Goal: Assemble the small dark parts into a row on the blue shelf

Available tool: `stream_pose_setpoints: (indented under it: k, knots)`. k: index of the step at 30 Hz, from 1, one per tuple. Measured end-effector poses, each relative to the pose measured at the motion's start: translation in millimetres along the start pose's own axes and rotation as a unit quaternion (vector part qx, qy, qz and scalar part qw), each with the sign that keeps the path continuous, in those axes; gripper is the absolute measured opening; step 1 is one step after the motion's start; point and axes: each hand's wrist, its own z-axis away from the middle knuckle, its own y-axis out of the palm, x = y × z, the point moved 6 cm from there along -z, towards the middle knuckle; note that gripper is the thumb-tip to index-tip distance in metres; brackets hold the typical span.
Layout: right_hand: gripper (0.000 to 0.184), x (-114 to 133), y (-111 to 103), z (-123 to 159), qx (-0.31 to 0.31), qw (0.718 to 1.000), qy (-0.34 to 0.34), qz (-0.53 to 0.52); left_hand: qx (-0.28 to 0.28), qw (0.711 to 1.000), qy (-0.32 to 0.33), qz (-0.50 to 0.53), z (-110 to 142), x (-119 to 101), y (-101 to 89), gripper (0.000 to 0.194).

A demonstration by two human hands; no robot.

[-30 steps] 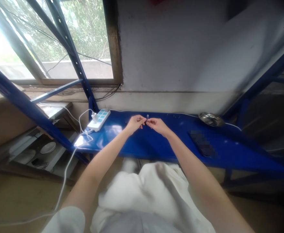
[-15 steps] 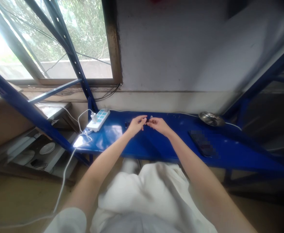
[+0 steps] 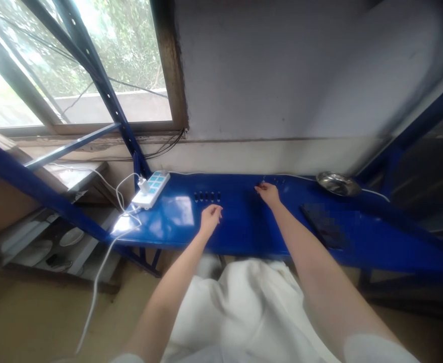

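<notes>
Several small dark cylinders [image 3: 206, 196] stand in a short row on the blue table [image 3: 240, 232]. Just in front of that row is my left hand [image 3: 210, 219], its fingers drawn together; whatever may be between them is hidden. Farther right and toward the back, my right hand [image 3: 268, 193] is closed in a pinch low over the table. A tiny pale piece [image 3: 263, 179] shows by its fingertips, too small to name. Beside this hand, behind it, are several tiny clear pieces [image 3: 279, 180].
A white power strip [image 3: 151, 190] with a plug and cable lies at the table's left end. On the right are a shiny metal bowl [image 3: 338, 184] and a dark flat object [image 3: 325, 226], partly blurred out. Blue rack posts [image 3: 110, 103] flank the table.
My hands were together over the middle, around a small clear-topped piece. They have parted: the left moved back toward me, the right moved right. The row of dark cylinders is now uncovered.
</notes>
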Motion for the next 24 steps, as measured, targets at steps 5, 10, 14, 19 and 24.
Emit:
stream_pose_setpoints:
  k: [5,10,14,19,24]
  knots:
    - [0.017,3,24,-16,0.030,0.997,-0.030,0.065,-0.010,1.000,-0.001,0.010,1,2,-2.2,0.027]
    - [0.018,4,40,-25,0.026,0.993,-0.039,0.107,-0.006,1.000,-0.008,0.010,1,3,-2.2,0.028]
    - [0.017,1,44,-26,0.015,0.991,-0.044,0.125,-0.005,1.000,-0.015,0.007,2,3,-2.3,0.028]
    - [0.018,-2,44,-27,0.005,0.990,-0.037,0.136,0.000,1.000,-0.013,0.005,3,1,-2.4,0.029]
    - [0.018,-5,47,-32,0.008,0.988,-0.040,0.146,-0.001,1.000,-0.014,0.013,2,2,-2.1,0.027]
